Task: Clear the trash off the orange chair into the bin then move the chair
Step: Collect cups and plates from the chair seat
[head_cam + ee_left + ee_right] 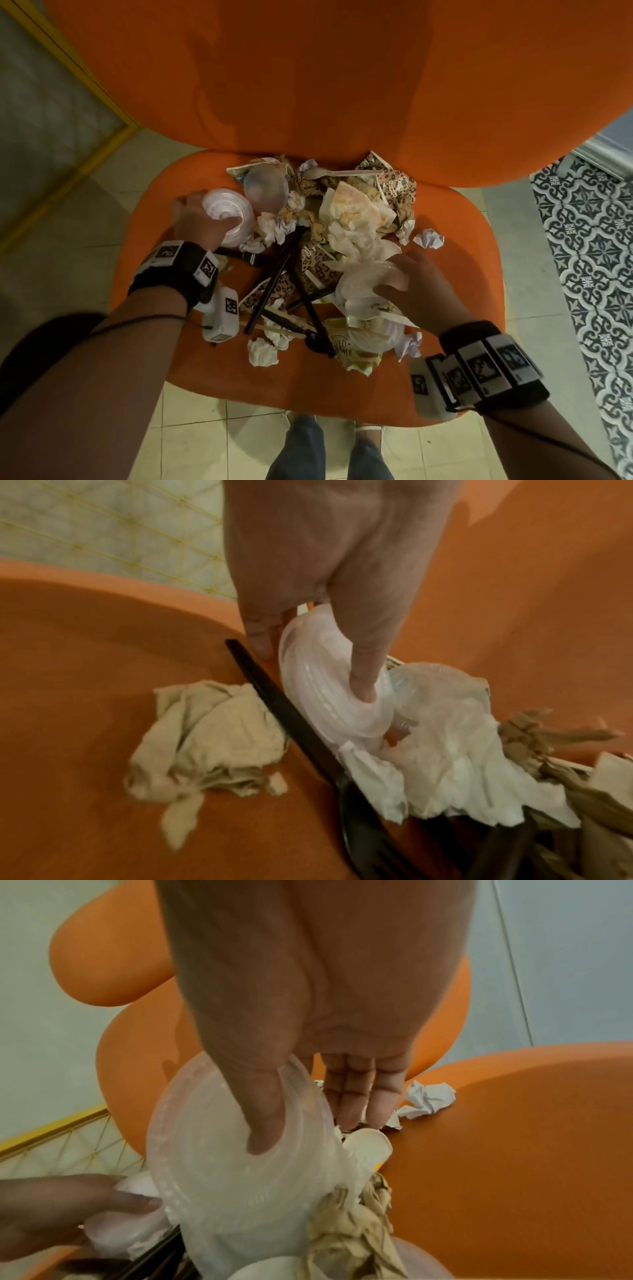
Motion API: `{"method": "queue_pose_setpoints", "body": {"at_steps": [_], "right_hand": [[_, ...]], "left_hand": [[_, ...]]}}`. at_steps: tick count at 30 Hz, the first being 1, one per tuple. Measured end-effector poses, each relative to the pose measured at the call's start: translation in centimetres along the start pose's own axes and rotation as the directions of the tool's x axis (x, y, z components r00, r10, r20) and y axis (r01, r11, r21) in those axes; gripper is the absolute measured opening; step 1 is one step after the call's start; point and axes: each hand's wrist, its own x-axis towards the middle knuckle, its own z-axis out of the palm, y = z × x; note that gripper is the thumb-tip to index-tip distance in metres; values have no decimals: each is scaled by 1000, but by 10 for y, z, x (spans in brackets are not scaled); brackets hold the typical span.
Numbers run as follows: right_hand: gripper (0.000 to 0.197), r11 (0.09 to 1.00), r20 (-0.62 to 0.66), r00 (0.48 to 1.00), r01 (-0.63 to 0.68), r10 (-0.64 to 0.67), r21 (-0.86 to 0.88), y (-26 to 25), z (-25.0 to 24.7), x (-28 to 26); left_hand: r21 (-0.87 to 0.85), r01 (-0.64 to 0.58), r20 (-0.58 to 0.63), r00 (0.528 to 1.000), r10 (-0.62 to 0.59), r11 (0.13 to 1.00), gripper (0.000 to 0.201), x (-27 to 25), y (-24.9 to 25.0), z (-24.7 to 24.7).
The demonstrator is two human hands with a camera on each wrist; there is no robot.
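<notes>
A heap of trash (325, 246) covers the seat of the orange chair (455, 287): crumpled tissues, brown napkins, leopard-print wrappers, black plastic cutlery, clear lids. My left hand (200, 219) sits at the heap's left edge and pinches a stack of clear plastic lids (227, 217) (329, 693), thumb on top and fingers behind. My right hand (416, 284) reaches into the near right side of the heap and pinches a clear plastic lid (368, 287) (236, 1175) between thumb and fingers. No bin is in view.
A crumpled beige napkin (209, 739) lies alone on the seat left of the heap. One white paper ball (428, 238) sits apart at the right. The chair's tall orange backrest (308, 75) rises behind. Pale tile floor (205, 445), patterned tiles (589, 246) at right.
</notes>
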Motion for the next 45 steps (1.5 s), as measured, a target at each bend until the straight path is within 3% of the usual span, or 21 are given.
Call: {"method": "queue_pose_setpoints", "body": {"at_steps": [3, 7, 12, 15, 17, 19, 21, 24, 27, 34, 40, 45], "right_hand": [[40, 992, -70, 997, 22, -14, 124, 2, -7, -7], [39, 943, -188, 981, 26, 39, 333, -2, -24, -14], [34, 884, -249, 966, 62, 63, 463, -9, -40, -19], [40, 863, -138, 988, 9, 70, 504, -11, -41, -32], [46, 895, 101, 991, -120, 84, 430, -9, -34, -43], [51, 930, 343, 928, -247, 146, 273, -4, -21, -54], [54, 892, 433, 866, -381, 251, 245, 4, -7, -64], [51, 766, 401, 831, -531, 386, 362, 18, 11, -70], [48, 661, 307, 824, -566, 477, 492, 25, 28, -67], [52, 686, 290, 842, -539, 455, 489, 20, 51, -52], [54, 624, 261, 828, -550, 497, 556, 14, 53, -48], [50, 565, 291, 819, -557, 494, 608, 14, 51, -45]], "left_hand": [[23, -85, 25, 996, 85, 996, 77, 0, -2, 3], [1, -110, 5, 994, 110, 994, 74, -7, -1, 5], [-205, -113, -24, 994, 110, 972, 63, -15, 3, 7], [-354, -135, -152, 985, 86, 925, 60, -25, 6, 6], [-425, -183, -234, 968, 88, 886, 61, -33, 10, 1], [-458, -230, -249, 960, 125, 859, 67, -36, 17, -4], [-425, -217, -166, 973, 160, 879, 71, -34, 28, -7], [-268, -208, 28, 974, 223, 941, 62, -24, 46, -5], [-233, -193, 103, 970, 221, 953, 61, -11, 59, 2], [-218, -147, 178, 966, 187, 965, 60, -2, 70, 13], [-315, -141, 127, 974, 188, 939, 65, -10, 62, 16], [-435, -147, -6, 987, 160, 888, 60, -26, 59, 17]]}}
